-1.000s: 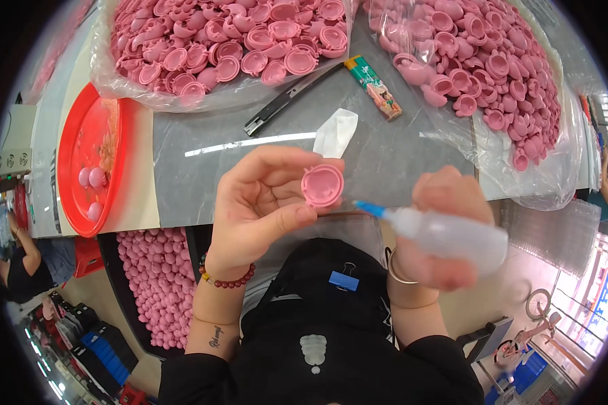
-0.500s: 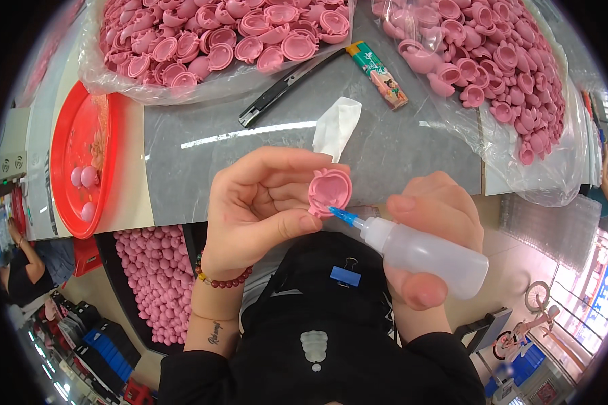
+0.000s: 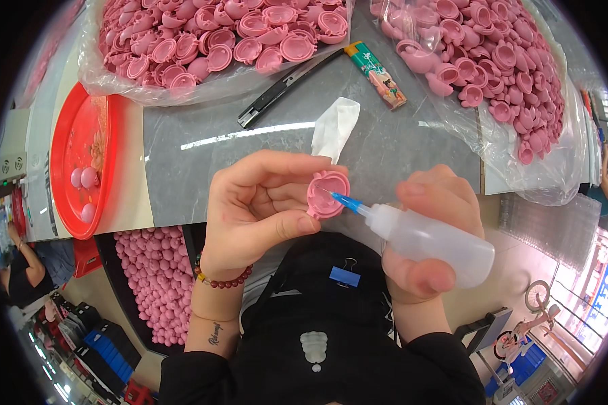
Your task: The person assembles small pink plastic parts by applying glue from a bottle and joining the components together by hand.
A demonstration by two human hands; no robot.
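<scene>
Between thumb and fingers, my left hand (image 3: 257, 202) holds a hollow pink plastic half-shell (image 3: 326, 206), its open side facing up. My right hand (image 3: 439, 223) grips a translucent white squeeze bottle (image 3: 436, 244), lying tilted with its blue needle tip (image 3: 345, 200) pointing left. The tip reaches over the rim into the shell's hollow; whether it touches the inner wall I cannot tell. Just beyond my left fingertips a white tissue (image 3: 336, 128) lies on the grey tabletop (image 3: 203, 162).
Clear bags of pink half-shells (image 3: 219, 57) (image 3: 493, 64) sit at the back. Between them lie a black box cutter (image 3: 277, 94) and a green lighter (image 3: 377, 75). At left are a red tray (image 3: 81, 145) with a few pink balls and, lower, a black bin of pink balls (image 3: 152, 283).
The bottle in my right hand has shifted slightly right and up, and its blue tip has moved from the shell's lower rim toward the hollow's middle. My left hand has barely moved.
</scene>
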